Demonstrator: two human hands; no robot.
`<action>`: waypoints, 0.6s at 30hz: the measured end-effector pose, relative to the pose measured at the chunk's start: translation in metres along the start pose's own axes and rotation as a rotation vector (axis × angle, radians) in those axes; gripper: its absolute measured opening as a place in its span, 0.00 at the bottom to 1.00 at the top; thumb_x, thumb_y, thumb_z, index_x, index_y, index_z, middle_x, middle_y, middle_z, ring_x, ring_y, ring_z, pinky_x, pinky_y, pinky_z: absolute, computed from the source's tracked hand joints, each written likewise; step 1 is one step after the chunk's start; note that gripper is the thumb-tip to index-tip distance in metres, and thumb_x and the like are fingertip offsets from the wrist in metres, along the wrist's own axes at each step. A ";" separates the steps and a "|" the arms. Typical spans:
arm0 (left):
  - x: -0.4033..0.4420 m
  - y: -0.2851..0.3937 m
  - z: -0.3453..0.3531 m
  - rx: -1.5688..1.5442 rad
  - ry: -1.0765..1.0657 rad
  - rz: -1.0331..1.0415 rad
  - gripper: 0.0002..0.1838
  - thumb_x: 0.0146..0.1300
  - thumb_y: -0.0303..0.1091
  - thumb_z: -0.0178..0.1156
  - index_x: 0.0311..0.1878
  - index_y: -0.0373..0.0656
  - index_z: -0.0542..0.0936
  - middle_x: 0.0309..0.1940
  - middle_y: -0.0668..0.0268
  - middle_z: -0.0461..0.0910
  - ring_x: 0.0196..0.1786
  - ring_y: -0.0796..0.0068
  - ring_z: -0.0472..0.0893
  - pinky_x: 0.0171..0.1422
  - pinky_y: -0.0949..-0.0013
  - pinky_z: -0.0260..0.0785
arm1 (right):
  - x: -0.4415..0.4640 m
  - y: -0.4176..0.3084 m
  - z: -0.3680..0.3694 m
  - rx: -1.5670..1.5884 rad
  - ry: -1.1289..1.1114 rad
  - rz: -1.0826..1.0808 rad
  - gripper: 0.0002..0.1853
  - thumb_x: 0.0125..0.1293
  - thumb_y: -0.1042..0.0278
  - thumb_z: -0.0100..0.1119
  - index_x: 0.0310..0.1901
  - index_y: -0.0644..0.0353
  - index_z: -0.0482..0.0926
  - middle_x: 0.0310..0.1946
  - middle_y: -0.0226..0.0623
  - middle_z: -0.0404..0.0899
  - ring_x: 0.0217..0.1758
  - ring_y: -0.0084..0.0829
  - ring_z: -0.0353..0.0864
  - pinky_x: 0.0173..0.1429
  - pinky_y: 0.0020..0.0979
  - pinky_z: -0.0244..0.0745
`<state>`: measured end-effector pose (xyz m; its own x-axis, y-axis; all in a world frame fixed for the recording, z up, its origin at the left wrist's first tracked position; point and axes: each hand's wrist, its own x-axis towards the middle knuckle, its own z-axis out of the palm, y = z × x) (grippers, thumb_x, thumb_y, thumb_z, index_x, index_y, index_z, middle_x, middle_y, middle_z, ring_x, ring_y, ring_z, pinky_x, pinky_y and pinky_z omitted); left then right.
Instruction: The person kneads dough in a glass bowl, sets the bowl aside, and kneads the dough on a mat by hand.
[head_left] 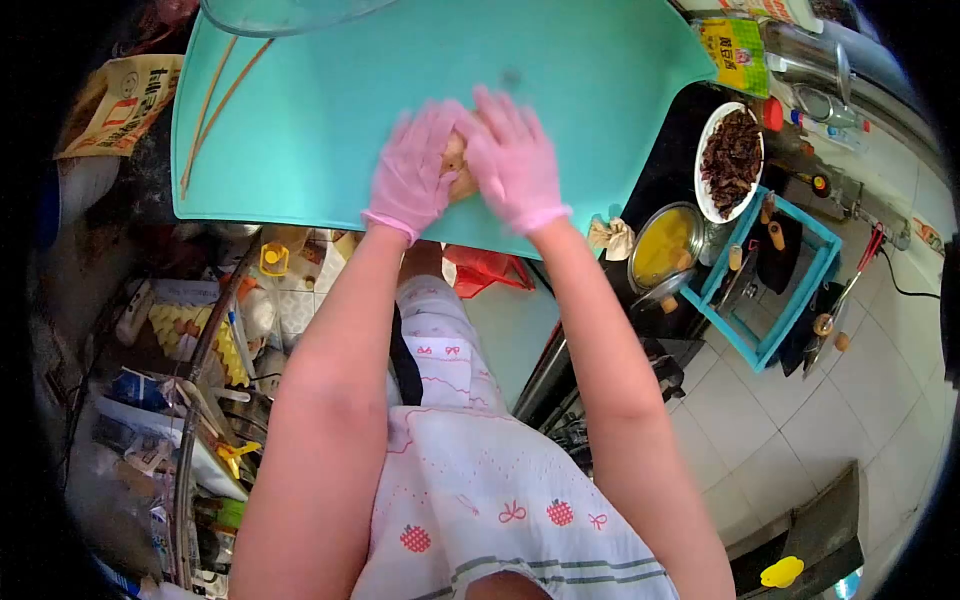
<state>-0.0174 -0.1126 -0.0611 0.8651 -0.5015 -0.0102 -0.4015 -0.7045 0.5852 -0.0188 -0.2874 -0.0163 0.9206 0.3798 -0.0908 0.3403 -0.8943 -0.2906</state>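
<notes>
My left hand (412,180) and my right hand (513,165) wear pink gloves and cup a pale lump of dough (455,160) from both sides. The dough rests on a teal mat (330,130) near its front edge. Only a strip of dough shows between the hands, since the gloves cover the rest. My fingers point away from me and are slightly blurred, the right hand pressing over the dough's upper right side. A pair of chopsticks (212,118) lies on the mat's left side.
The rim of a clear glass bowl (290,25) shows at the mat's far edge. To the right stand a white plate of dark dried food (728,200), a metal bowl of yellow liquid (640,262) and a blue rack (770,350) with utensils. Cluttered shelves (185,400) stand at lower left.
</notes>
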 end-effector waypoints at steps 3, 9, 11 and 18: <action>-0.003 -0.002 0.001 0.010 0.051 0.025 0.41 0.58 0.38 0.55 0.73 0.38 0.52 0.72 0.56 0.57 0.75 0.55 0.56 0.80 0.52 0.42 | -0.024 -0.028 -0.021 0.179 0.030 0.087 0.29 0.74 0.49 0.32 0.71 0.53 0.60 0.71 0.48 0.59 0.74 0.50 0.57 0.75 0.49 0.49; -0.012 -0.004 -0.018 -0.171 0.233 0.127 0.38 0.59 0.41 0.55 0.70 0.35 0.58 0.70 0.52 0.60 0.72 0.51 0.60 0.77 0.51 0.47 | -0.032 -0.046 -0.039 1.956 0.811 0.735 0.47 0.64 0.26 0.42 0.72 0.58 0.56 0.73 0.43 0.53 0.75 0.42 0.54 0.78 0.46 0.49; -0.024 0.013 -0.039 -0.297 0.243 0.194 0.34 0.60 0.43 0.54 0.67 0.36 0.64 0.65 0.50 0.67 0.67 0.50 0.66 0.73 0.52 0.55 | -0.034 -0.053 -0.044 2.282 0.931 0.861 0.48 0.62 0.26 0.48 0.71 0.59 0.57 0.71 0.46 0.55 0.74 0.44 0.54 0.77 0.48 0.50; -0.048 0.113 -0.103 -0.181 -0.345 0.103 0.15 0.56 0.46 0.58 0.34 0.43 0.81 0.30 0.56 0.81 0.34 0.54 0.81 0.37 0.55 0.74 | -0.020 -0.081 -0.068 2.392 0.969 0.990 0.51 0.54 0.23 0.55 0.65 0.63 0.66 0.63 0.45 0.66 0.68 0.44 0.64 0.76 0.47 0.52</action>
<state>-0.0730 -0.1163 0.0894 0.6587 -0.7259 -0.1979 -0.3949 -0.5575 0.7302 -0.0514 -0.2387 0.0742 0.6289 -0.3349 -0.7016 0.0740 0.9242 -0.3748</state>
